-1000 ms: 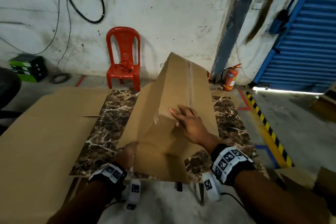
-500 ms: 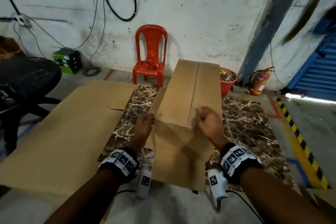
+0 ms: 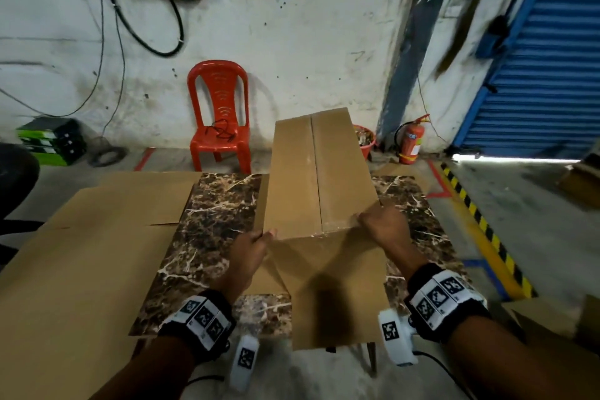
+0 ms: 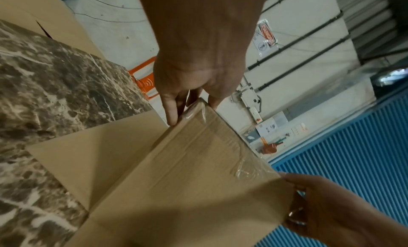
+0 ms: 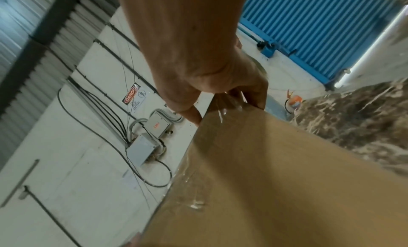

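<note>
Fingers (image 4: 172,111) of your left hand (image 3: 248,250) are clamped on the near left corner of the cardboard box (image 3: 311,178), thumb one side, fingers the other. Your right hand (image 3: 384,227) pinches the near right corner the same way, right where the clear tape (image 4: 243,170) wraps over the edge. The box sits on the marble table (image 3: 211,221), taped seam facing up, with its loose flaps hanging toward you past the near table edge.

Looks to me like you're squaring the box up or about to turn it, so:
- pinch on the cardboard rather than the tape, since that film looks slick
- lift both corners evenly so the long box doesn't twist
- mind the dangling flaps, they could catch the table edge
- don't crush the corners, go for a firm grip rather than a death grip

Count, as far as I can see:
- 1 box
- 2 hands on it
- 1 table
- 1 flat cardboard sheet (image 3: 81,253) lying to the left (could be more layers, can't tell)
- 1 red chair (image 3: 220,120)
- 1 fire extinguisher (image 3: 410,141)
</note>
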`<state>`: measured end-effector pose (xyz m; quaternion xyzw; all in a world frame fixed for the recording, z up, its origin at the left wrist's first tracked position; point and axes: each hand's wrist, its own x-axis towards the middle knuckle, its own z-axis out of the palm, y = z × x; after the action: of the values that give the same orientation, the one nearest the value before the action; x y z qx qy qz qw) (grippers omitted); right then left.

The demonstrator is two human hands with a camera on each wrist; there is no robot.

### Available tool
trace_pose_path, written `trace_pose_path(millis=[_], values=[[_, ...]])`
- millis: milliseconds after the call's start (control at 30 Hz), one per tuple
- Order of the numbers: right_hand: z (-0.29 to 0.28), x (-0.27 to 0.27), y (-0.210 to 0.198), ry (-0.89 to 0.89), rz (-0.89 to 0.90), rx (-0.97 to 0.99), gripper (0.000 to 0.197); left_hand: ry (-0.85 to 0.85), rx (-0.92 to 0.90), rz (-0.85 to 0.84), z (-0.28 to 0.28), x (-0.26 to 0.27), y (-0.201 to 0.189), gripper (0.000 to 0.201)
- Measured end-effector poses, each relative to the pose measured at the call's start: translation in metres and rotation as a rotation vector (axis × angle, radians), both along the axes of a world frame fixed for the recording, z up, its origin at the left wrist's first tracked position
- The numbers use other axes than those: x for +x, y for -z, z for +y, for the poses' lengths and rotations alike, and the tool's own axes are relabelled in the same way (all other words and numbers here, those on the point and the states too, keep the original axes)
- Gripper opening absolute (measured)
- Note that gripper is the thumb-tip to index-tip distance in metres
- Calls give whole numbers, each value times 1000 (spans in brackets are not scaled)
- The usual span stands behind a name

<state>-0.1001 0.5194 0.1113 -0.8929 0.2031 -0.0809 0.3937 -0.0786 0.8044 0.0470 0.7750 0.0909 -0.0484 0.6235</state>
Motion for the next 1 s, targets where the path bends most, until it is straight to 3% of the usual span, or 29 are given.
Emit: trace_pose_path(millis=[133, 267, 367, 467, 567, 633, 700, 767, 867, 1000], values=[[-9, -6, 7, -57, 71, -62, 43, 40, 21, -74, -14, -8, -5, 16], [-16, -10, 9, -219, 241, -409, 44, 159, -56, -35, -31, -11, -16, 23], [-6, -12, 14, -446, 196, -622, 48, 107, -134, 30, -39, -14, -24, 19], [5, -10, 15, -574, 47, -521, 59, -30, -335, 225, -34, -16, -18, 30], [11, -3, 22, -660, -89, -402, 64, -64, -377, 314, -27, -26, -8, 26], [20, -3, 26, -658, -64, -396, 61, -66, -278, 188, -28, -34, -4, 17], [26, -4, 33, -608, -18, -501, 63, 20, 3, -8, -31, -43, -3, 10], [27, -3, 39, -589, -37, -561, 61, 94, 265, -115, -38, -50, -1, 19], [25, -2, 41, -594, -47, -574, 60, 47, 363, -192, -43, -53, 0, 27], [23, -4, 40, -598, -47, -547, 61, 66, 553, -367, -44, -45, -1, 9]])
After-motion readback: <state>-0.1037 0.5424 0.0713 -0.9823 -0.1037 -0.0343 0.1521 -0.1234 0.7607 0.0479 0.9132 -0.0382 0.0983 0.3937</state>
